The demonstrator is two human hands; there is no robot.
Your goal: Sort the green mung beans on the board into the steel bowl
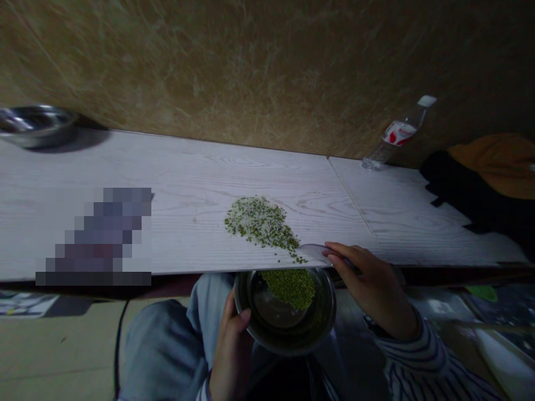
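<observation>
My left hand (235,340) grips the rim of a round metal bowl (328,328), its thumb over the edge. The bowl sits just below the table's front edge, above my lap. Green mung beans (295,287) lie heaped inside it, toward the table side. My right hand (371,284) pinches a spoon-like utensil (312,252), whose pale, rounded end rests at the lower right of a pile (261,220) of white grains mixed with green beans. A few loose beans lie between that end and the table edge.
The pale wood-grain table (188,167) runs along a brown wall. A second metal bowl (39,125) stands far left, near a blurred-out flat object (100,234). At the right are a plastic bottle (397,133) and a black and orange cloth item (493,167).
</observation>
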